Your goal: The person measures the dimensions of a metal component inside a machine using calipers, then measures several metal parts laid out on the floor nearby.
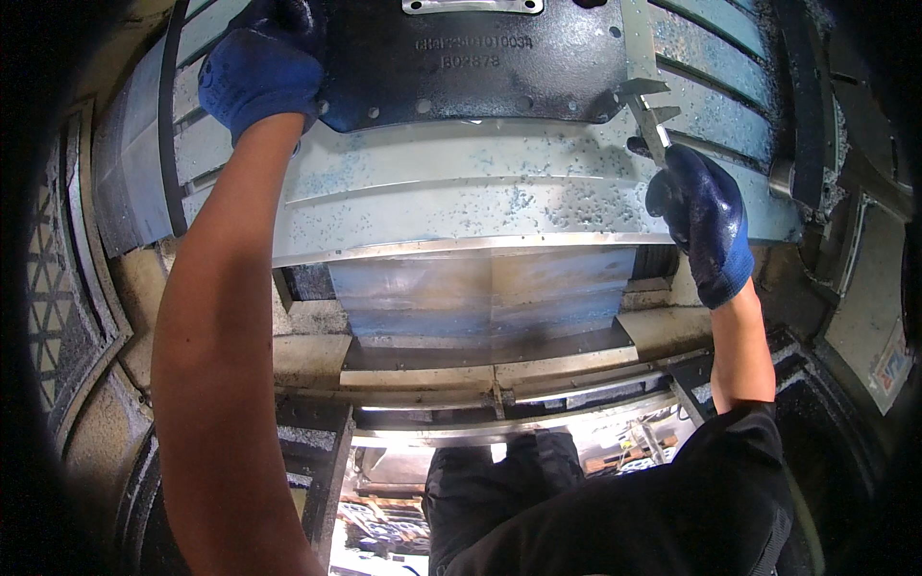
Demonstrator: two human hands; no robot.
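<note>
A dark metal plate (471, 82) with raised lettering and holes near its rim lies on the wet, slotted machine table (413, 187). At its left edge is my left hand (261, 72) in a blue coated glove, closed, its fingers bent against the plate; the fingertips are hidden. My right hand (701, 211), gloved the same way, is closed around the lower end of a metal caliper (651, 125). The caliper points away from me beside the plate's right corner, its jaws spread a little apart. I cannot tell whether the jaws touch the plate.
A bright metal bracket (473, 6) sits on the plate at the top edge of view. Droplets and small chips cover the table. Below its front edge is a sheet-metal cover (490, 293). Dark machine walls and a side panel (869, 307) stand close on both sides.
</note>
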